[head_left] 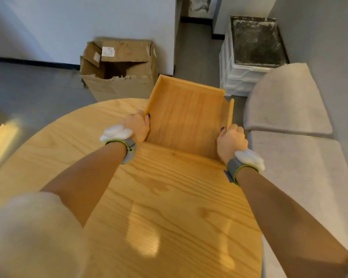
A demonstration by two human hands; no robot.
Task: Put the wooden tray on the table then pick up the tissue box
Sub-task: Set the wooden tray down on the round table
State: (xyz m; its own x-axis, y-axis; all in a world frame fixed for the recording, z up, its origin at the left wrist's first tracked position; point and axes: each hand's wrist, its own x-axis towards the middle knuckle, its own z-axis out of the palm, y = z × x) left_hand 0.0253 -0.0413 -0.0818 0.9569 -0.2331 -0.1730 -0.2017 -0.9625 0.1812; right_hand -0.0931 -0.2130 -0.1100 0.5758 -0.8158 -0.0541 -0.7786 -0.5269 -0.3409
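Observation:
A shallow wooden tray (186, 115) with raised rims is held over the far edge of the round wooden table (149, 197). Its far end sticks out past the table's edge and looks tilted up toward me. My left hand (137, 126) grips the tray's left rim with the thumb inside. On the tray's near right corner, my right hand (230, 142) is closed the same way. Both wrists wear grey bands with white padding. No tissue box is in view.
A torn open cardboard box (119, 69) stands on the floor beyond the table. A white crate with a dark lid (253, 47) sits at the back right. Beige chair cushions (285, 101) lie to the right of the table.

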